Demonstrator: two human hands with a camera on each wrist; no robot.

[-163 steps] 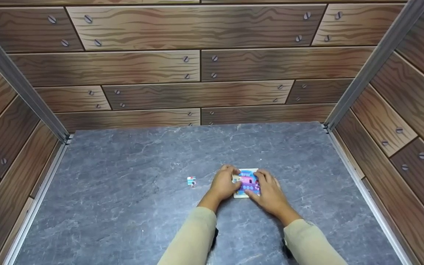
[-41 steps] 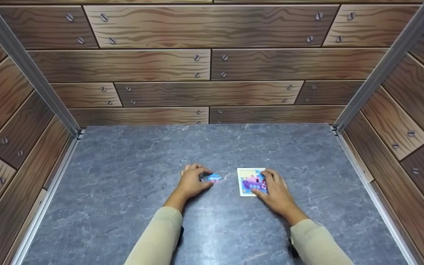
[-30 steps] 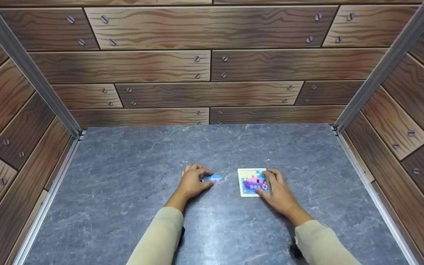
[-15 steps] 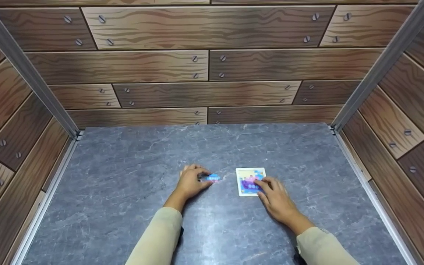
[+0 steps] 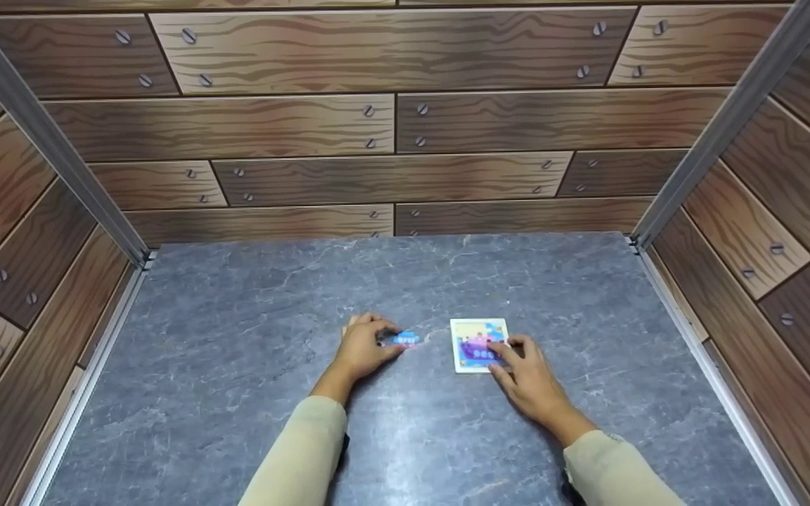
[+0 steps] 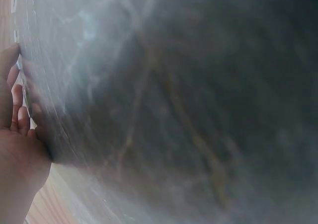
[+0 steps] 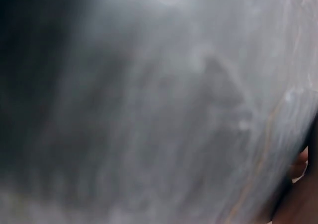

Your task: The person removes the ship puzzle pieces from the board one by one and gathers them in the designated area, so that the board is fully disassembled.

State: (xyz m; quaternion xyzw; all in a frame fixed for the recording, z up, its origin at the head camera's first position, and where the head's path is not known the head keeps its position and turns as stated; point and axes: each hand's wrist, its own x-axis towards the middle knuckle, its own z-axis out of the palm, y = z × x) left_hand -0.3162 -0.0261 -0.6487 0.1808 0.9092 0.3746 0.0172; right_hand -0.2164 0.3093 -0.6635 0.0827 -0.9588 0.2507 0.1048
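My left hand [image 5: 361, 348] pinches a small blue-and-pink jigsaw piece [image 5: 406, 339] between thumb and index finger, low over the table; whether it is one piece or several joined cannot be told. To its right lies a white-edged jigsaw puzzle [image 5: 472, 351] with a purple, pink and yellow picture. My right hand [image 5: 535, 386] reaches over the puzzle's right side, index fingertip and thumb touching the picture and covering part of it. In the left wrist view, the left hand [image 6: 22, 157] shows only at the left edge. The right wrist view gives just a dark sliver of hand.
A grey marble-patterned tabletop [image 5: 250, 295] lies under both hands. Wood-print panels [image 5: 306, 123] enclose it at the back and sides, with metal posts [image 5: 60, 133] at the back corners. A tiny white speck [image 5: 508, 302] is on the table behind the puzzle.
Earlier both hands were on the puzzle, with a small piece lying to the left. Now my left hand holds a piece there. My right fingertips have shifted from the puzzle's right edge onto its picture.
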